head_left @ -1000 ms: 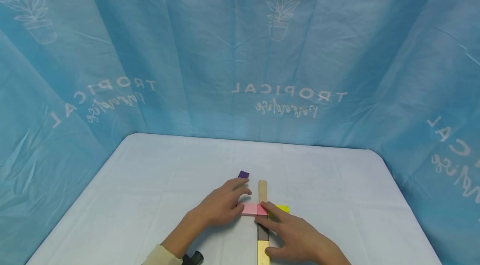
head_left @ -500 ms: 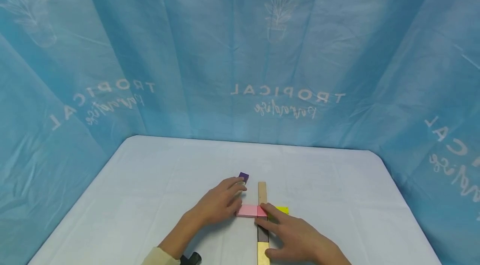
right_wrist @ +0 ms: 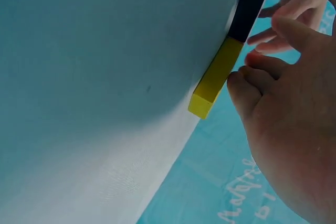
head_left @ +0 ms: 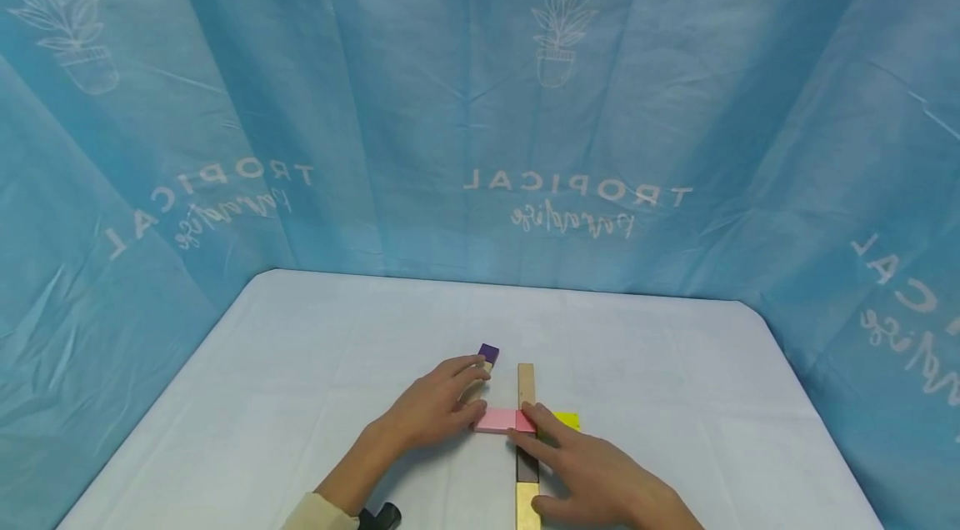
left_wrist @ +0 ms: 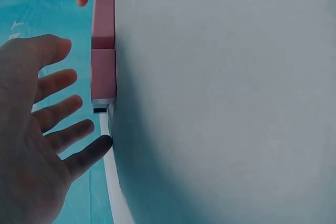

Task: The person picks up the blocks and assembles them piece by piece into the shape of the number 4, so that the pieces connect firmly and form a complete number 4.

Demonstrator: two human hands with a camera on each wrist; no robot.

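Flat blocks form a cross on the white table. Its upright has a pale wooden block (head_left: 526,384) at the far end, a dark brown block (head_left: 527,465) and a gold block (head_left: 527,503) nearer. The crossbar has a pink block (head_left: 495,420), a smaller pink piece (head_left: 525,422) and a yellow block (head_left: 568,420). My left hand (head_left: 427,405) is at the crossbar's left end, fingers spread in the left wrist view. My right hand (head_left: 592,472) lies over the right side, index and middle fingertips at the centre, thumb by the gold block. Whether the fingertips press is unclear.
A small purple block (head_left: 489,352) with a pale part below it lies beyond my left fingertips, partly hidden. A black object (head_left: 382,517) shows by the left wrist. Blue printed curtains (head_left: 480,113) hang around the table (head_left: 337,347).
My left hand has drawn slightly left from the pink block, uncovering more of it and of the purple block with its pale part. The right hand stays almost still.
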